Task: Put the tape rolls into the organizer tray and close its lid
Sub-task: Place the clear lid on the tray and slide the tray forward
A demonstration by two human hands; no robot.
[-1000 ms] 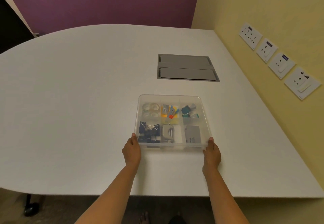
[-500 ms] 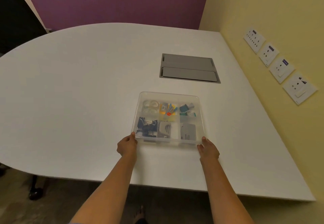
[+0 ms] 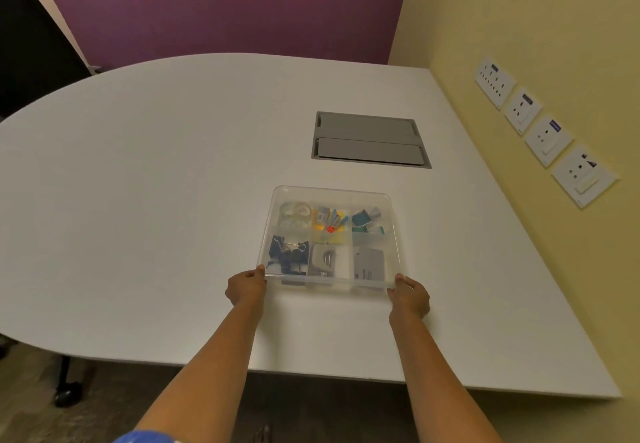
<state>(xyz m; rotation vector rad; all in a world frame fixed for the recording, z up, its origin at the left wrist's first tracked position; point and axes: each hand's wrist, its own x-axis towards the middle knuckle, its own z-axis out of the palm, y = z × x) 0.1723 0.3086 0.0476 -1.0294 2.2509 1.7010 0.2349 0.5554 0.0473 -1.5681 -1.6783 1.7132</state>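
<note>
Translucent lidded organizer tray (image 3: 393, 234), tape rolls (image 3: 295, 213) inside, both hands clamped on its near corners.

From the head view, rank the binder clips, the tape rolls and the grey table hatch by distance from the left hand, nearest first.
1. Binder clips: tray's near-left compartment, just beyond the left hand.
2. Tape rolls: far-left compartment.
3. Grey table hatch: beyond the tray, to the right.

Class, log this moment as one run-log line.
left hand: grips tray corner | right hand: grips tray corner | clear plastic organizer tray: lidded | clear tape rolls: inside
</note>
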